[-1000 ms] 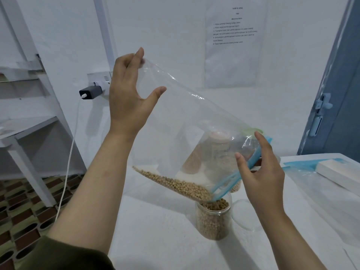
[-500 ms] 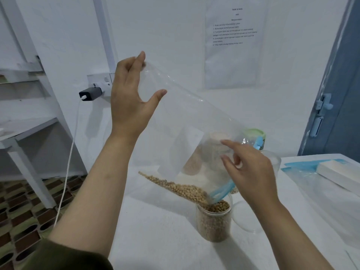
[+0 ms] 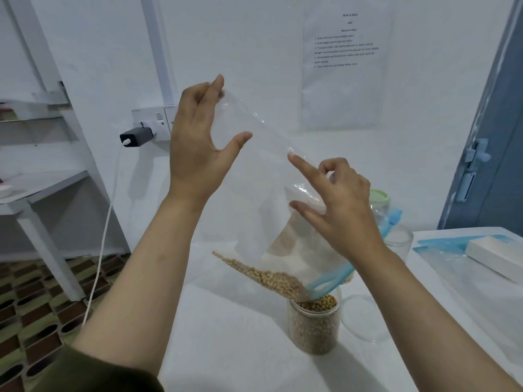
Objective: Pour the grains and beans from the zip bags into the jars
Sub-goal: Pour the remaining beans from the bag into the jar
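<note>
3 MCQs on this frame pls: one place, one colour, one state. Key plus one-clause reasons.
1. Where is the zip bag's open mouth?
A. Over the soybean jar
B. Flat on the table
C. Over the green-lidded jar

2. What colour is the bag's zip strip?
A. Red
B. Blue
C. Black

3. How full is the soybean jar?
A. Empty
B. A thin layer
C. Nearly to the rim

Key:
1 A: soybeans slide down the tilted bag into that jar's opening.
2 B: the strip along the mouth is light blue.
3 C: beans reach almost to the top.

The left hand pinches the bag's raised corner; the right hand holds it near the mouth.
</note>
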Action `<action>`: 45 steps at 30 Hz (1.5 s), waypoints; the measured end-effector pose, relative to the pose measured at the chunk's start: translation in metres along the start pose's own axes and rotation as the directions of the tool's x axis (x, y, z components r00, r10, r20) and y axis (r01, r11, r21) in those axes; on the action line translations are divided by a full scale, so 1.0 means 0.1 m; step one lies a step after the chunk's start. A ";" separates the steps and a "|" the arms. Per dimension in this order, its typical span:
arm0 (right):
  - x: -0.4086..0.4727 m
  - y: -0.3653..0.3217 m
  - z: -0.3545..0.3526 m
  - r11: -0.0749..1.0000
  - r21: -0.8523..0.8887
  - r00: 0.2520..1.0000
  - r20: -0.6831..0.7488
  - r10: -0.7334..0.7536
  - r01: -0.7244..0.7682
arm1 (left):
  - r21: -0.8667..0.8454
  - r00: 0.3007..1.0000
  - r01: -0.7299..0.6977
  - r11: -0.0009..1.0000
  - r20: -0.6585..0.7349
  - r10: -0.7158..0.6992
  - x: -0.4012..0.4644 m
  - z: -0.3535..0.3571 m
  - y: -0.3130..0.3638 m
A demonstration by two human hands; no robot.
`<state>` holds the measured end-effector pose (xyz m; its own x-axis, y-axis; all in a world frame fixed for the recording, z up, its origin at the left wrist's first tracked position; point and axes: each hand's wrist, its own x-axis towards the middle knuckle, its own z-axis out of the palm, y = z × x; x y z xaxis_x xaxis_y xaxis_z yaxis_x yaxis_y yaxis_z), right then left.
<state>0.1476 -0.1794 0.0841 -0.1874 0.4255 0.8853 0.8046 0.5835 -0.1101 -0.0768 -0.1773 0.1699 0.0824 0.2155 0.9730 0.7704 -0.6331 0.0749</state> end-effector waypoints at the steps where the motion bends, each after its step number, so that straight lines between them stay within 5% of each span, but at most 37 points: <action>1: 0.02 0.01 -0.01 1.000 0.028 1.000 -0.014 -0.001 0.001 | -0.002 1.000 -0.004 1.000 -0.003 0.004 0.01 0.01 0.01; 40: -0.01 -0.02 -0.03 0.977 0.208 0.997 -0.056 0.050 -0.037 | -0.036 1.000 -0.027 0.999 -0.005 0.027 0.00 -0.04 0.10; 45: -0.06 -0.03 -0.05 0.979 0.204 0.997 -0.080 0.000 0.017 | -0.084 0.997 0.074 0.994 -0.017 -0.076 -0.24 -0.09 0.02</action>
<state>0.1494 -0.1873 0.0814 -0.1417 0.3686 0.9187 0.6695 0.7193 -0.1853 -0.0830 -0.1900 0.1487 0.0129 0.2503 0.9681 0.7185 -0.6757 0.1651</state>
